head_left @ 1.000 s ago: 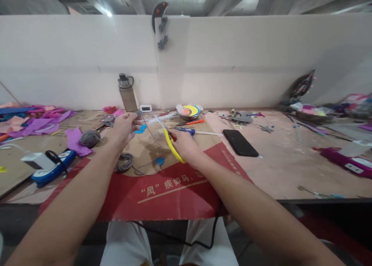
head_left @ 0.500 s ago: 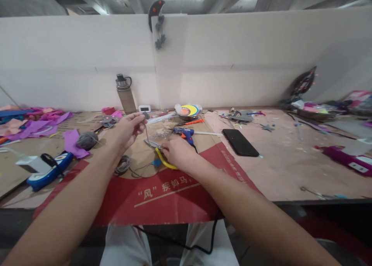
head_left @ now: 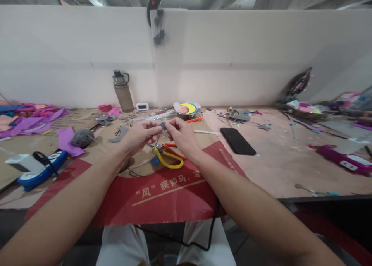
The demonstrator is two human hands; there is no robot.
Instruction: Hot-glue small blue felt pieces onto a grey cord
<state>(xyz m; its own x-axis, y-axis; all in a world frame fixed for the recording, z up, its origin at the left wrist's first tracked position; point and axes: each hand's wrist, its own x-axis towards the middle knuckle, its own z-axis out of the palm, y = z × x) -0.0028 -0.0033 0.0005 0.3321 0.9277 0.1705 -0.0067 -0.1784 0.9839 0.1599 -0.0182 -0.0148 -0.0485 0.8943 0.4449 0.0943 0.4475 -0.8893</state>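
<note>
My left hand (head_left: pixel 142 136) and my right hand (head_left: pixel 181 134) meet above the cardboard sheet (head_left: pixel 151 188), fingertips pinched together on a small grey piece (head_left: pixel 163 125) with a thin grey string hanging from it. Just below them the yellow-and-red scissors (head_left: pixel 168 157) lie flat on the cardboard, held by neither hand. A small blue felt piece (head_left: pixel 155 161) with grey cord sits next to the scissors.
A grey yarn ball (head_left: pixel 82 138) and purple felt scraps (head_left: pixel 31 122) lie at the left, beside a blue-and-white device (head_left: pixel 40 169). A bottle (head_left: pixel 122 91) stands at the white partition. A black phone (head_left: pixel 237 141) lies at the right; more craft clutter covers the far right.
My right hand has laid the scissors down on the cardboard and moved up to my left hand. Both hands now pinch the small grey piece together.
</note>
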